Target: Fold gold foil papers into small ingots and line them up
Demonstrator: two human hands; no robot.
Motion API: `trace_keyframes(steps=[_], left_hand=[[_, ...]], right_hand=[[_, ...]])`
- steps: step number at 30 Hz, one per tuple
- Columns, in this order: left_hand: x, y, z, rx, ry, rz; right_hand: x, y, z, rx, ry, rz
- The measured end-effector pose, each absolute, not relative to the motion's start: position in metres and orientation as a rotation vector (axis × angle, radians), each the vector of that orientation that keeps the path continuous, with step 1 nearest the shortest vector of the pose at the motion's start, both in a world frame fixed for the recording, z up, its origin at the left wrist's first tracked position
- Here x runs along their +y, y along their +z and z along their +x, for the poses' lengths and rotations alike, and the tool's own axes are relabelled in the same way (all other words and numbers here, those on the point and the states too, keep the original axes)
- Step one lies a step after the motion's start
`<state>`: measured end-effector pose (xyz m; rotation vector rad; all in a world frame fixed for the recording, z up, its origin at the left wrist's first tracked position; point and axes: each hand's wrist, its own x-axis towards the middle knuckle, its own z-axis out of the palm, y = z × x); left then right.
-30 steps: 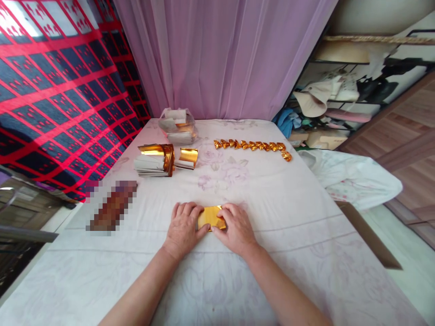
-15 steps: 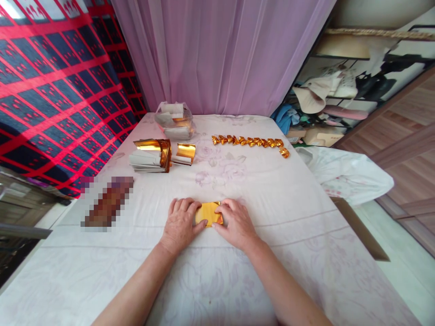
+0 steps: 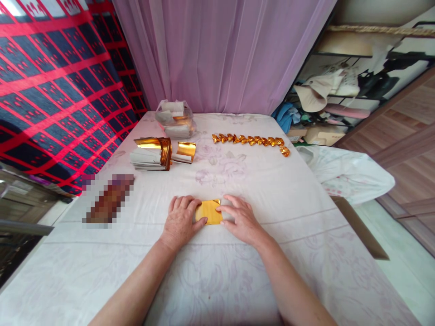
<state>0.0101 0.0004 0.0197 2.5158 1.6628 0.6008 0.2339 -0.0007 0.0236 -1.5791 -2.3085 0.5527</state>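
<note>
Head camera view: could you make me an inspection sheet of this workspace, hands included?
Surface: pale floral cloth, lightly creased.
Work things: gold sheet, flat; sheet stack, far left; folded gold pieces in a row, far right.
Clutter: clear bag behind the stack; pixelated item, left, unidentifiable.
Hands: left hand on the gold sheet's left end; right hand, spread, at its right end.
Cables: nothing seen.
Surroundings: purple curtain ahead; checked fabric left; white bag right.

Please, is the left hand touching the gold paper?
Touching: the head view shows the left hand with its thumb lying on the gold paper.
</note>
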Motion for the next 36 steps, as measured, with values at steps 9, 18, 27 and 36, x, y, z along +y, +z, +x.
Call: trace_keyframes(steps=[9, 18, 27, 36], left_hand=[[-0.006, 0.032, 0.03, 1.858, 0.437, 2.424], [-0.011, 0.032, 0.035, 1.902, 0.357, 2.377], [-0.007, 0.035, 0.016, 1.75, 0.292, 2.329], [0.003, 0.038, -0.006, 1.566, 0.187, 2.28]], right_hand=[[-0.002, 0.025, 0.231, -2.318, 0.55, -1.603], [-0.003, 0.031, 0.232, -2.351, 0.583, -1.622], [-0.002, 0.027, 0.233, -2.351, 0.57, -1.615], [-0.002, 0.028, 0.232, -2.341, 0.598, -1.624]])
